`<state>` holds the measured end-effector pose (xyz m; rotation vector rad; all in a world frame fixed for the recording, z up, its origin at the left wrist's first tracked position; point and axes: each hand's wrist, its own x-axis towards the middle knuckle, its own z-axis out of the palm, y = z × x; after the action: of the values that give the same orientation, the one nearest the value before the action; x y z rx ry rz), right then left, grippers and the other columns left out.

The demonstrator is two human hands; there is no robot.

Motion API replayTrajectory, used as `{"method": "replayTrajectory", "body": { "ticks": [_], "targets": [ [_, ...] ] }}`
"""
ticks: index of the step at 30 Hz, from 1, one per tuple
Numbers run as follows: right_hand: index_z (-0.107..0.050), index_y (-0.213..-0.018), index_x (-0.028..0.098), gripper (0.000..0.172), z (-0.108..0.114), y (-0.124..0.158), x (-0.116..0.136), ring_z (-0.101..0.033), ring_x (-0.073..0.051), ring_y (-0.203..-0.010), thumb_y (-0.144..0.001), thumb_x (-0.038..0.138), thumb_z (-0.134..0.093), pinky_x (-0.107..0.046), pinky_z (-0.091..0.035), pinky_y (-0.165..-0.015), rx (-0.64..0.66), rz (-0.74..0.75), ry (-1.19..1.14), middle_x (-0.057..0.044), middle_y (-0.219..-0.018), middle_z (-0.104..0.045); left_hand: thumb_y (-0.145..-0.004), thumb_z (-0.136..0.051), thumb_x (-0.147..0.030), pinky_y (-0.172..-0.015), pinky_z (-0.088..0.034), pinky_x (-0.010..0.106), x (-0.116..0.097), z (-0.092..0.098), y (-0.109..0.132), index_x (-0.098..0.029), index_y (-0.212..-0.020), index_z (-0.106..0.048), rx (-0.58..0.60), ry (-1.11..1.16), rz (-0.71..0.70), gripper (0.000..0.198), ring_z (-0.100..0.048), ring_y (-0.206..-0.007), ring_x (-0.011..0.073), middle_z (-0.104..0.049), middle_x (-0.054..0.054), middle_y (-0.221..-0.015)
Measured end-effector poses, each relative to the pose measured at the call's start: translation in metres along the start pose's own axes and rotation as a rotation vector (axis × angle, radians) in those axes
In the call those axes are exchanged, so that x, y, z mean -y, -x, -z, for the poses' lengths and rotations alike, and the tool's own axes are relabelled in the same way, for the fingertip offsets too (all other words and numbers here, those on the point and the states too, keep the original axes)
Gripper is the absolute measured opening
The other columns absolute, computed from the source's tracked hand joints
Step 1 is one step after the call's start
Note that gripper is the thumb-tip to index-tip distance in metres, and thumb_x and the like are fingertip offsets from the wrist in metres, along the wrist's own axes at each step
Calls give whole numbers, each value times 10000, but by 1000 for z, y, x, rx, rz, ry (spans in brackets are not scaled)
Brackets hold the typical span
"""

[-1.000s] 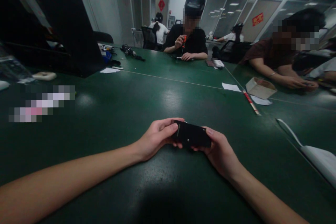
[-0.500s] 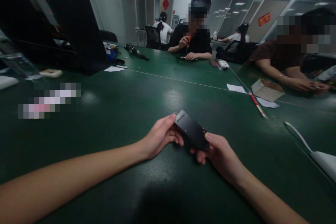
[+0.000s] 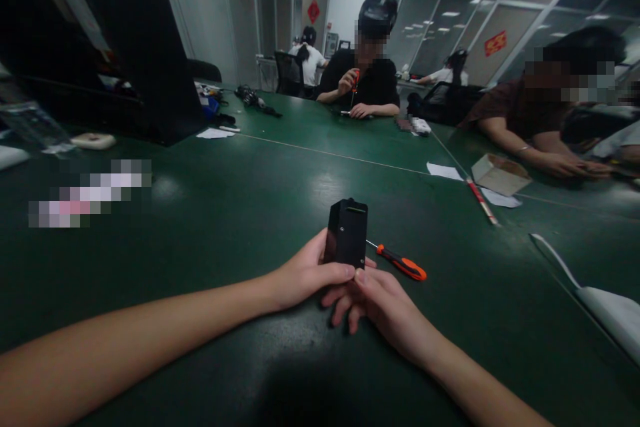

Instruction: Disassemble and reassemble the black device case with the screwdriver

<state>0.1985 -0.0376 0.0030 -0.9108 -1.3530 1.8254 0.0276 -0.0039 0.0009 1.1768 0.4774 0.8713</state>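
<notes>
A small black box-shaped device [image 3: 347,234] stands on end over the green table [image 3: 225,213], held at its lower end by both hands. My left hand [image 3: 305,273] wraps its fingers and thumb round the left side and bottom. My right hand [image 3: 373,300] sits under and just right of it, thumb pressed against the lower edge, fingers curled beneath. A small screwdriver with an orange and black handle [image 3: 400,262] lies on the table just right of the device, free of both hands.
A dark open case [image 3: 125,47] stands at the left rear. A cardboard box [image 3: 500,173], white papers [image 3: 443,170] and a red pen [image 3: 481,200] lie at right. White sheets [image 3: 605,300] sit at the right edge. Other people sit at the far side of the table.
The device has been turned from lying flat between my hands to standing upright. The orange-handled screwdriver, hidden before, now shows on the table to the right.
</notes>
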Motion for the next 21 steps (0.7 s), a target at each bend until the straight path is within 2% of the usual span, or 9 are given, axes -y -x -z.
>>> {"method": "replayTrajectory", "body": {
  "ticks": [3, 5, 6, 7, 9, 11, 13, 15, 21],
  "targets": [
    [-655, -827, 128, 540, 0, 4, 1, -603, -128, -488, -977, 567, -378, -224, -454, -433, -18, 2, 333, -63, -691, -674, -750, -749, -246, -813, -494, 333, 0, 1, -2, -132, -1090, -557, -56, 55, 11, 407, -662, -892, 208, -702, 108, -1014],
    [-652, -751, 143, 531, 6, 11, 7, -566, -128, -487, -1015, 477, -334, -248, -455, -491, -69, 134, 779, -39, -600, -626, -705, -761, -198, -757, -486, 303, 0, 4, -6, -128, -997, -564, -124, 106, 40, 359, -653, -791, 173, -690, 63, -866],
    [-664, -735, 146, 478, 10, 15, 11, -584, -147, -553, -1009, 420, -384, -279, -477, -568, -98, 266, 1052, -51, -621, -633, -681, -765, -175, -732, -481, 290, -1, 7, -8, -127, -953, -559, -154, 140, 66, 344, -644, -748, 157, -669, 41, -806],
    [-691, -797, 145, 411, 17, 19, 16, -607, -178, -624, -996, 384, -423, -319, -490, -631, -108, 398, 1286, -73, -684, -664, -659, -767, -155, -709, -476, 281, -2, 10, -10, -128, -920, -550, -174, 178, 100, 340, -633, -709, 143, -647, 22, -764],
    [-709, -966, 140, 297, 34, 23, 25, -632, -252, -820, -967, 339, -489, -384, -502, -736, -268, 542, 1613, -131, -904, -706, -625, -768, -129, -680, -471, 274, -5, 16, -14, -128, -926, -542, -195, 237, 174, 376, -618, -668, 126, -626, 7, -736],
    [-645, -1179, 106, 376, 52, 23, 32, -601, -340, -1012, -931, 370, -547, -468, -498, -827, -409, 496, 1798, -198, -1132, -657, -603, -762, -104, -674, -470, 275, -8, 23, -17, -126, -971, -542, -233, 239, 195, 429, -617, -662, 127, -630, 11, -731],
    [-643, -1165, 113, 339, 68, 19, 33, -625, -317, -913, -945, 337, -516, -459, -524, -765, -410, 366, 1852, -186, -1073, -664, -594, -744, -92, -672, -472, 282, -10, 26, -18, -127, -1007, -543, -272, 221, 174, 461, -614, -653, 131, -631, 10, -710],
    [-661, -1086, 130, 279, 77, 16, 31, -636, -272, -856, -976, 280, -455, -414, -541, -742, -353, 316, 1768, -150, -991, -666, -593, -721, -92, -666, -476, 291, -11, 28, -18, -135, -1032, -541, -297, 211, 145, 476, -613, -649, 141, -621, 1, -685],
    [-616, -1090, 142, 193, 63, 21, 23, -681, -185, -811, -963, 236, -506, -295, -554, -741, -308, 538, 1376, -91, -949, -699, -606, -668, -49, -632, -450, 247, -9, 29, -20, -127, -875, -578, -331, 269, 90, 295, -571, -647, 110, -599, 4, -720]
  ]
}}
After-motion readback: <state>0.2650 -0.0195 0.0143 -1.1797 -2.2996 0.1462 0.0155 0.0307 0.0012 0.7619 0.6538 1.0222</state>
